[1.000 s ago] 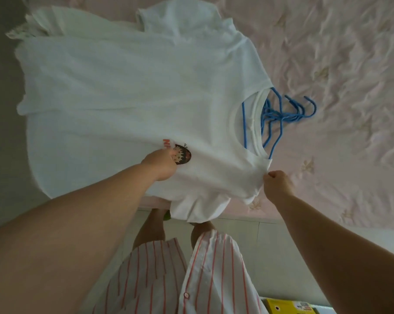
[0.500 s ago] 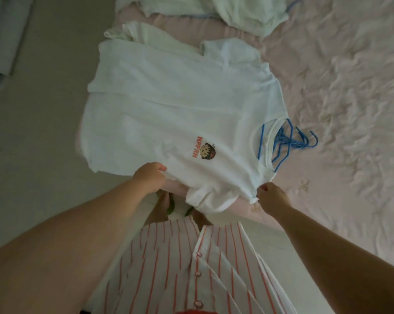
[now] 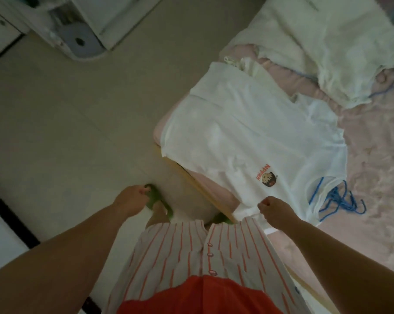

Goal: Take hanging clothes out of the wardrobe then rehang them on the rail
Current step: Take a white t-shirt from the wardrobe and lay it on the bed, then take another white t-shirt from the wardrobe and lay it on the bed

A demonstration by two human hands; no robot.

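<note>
Left hand (image 3: 132,199) has left the T-shirt (image 3: 248,141) (right hand (image 3: 274,210) touching).

**A dim room: pale floor, pink bed, white furniture**

A smooth beige floor (image 3: 73,123) fills the left and middle of the view, crossed by faint seams. At the right stands a bed (image 3: 372,155) under a crumpled pink cover, its wooden edge (image 3: 205,196) running diagonally. White furniture (image 3: 96,21) with a grey fitting sits at the upper left, blurred. A dark strip borders a white surface at the lower left. The light is soft and low.
</note>
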